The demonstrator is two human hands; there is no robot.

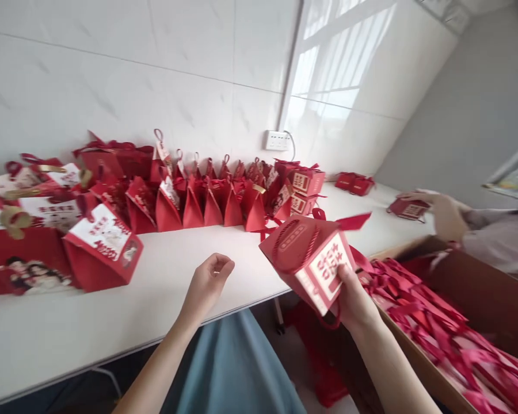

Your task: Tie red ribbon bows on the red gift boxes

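Note:
My right hand (pixel 354 296) grips a red gift box (pixel 297 241) by its side, thumb on the cream panel with its red double-happiness character. Dark red cord handles lie across the box's top, and a red ribbon trails behind it. It is tilted in the air over the table's front edge. My left hand (pixel 210 279) hovers above the white table (pixel 172 322), fingers loosely curled and thumb near the index fingertip, with nothing visible in them. Nearest on that side is a red tent-shaped box (pixel 99 261) with a white floral tag.
Rows of red tent-shaped boxes (pixel 194 207) stand along the wall, with stacked double-happiness boxes (pixel 308 181) at their right end. A cardboard carton (pixel 492 299) full of ribboned red items stands at right. Beyond it, another person's hand (pixel 431 201) touches a red box (pixel 409 208).

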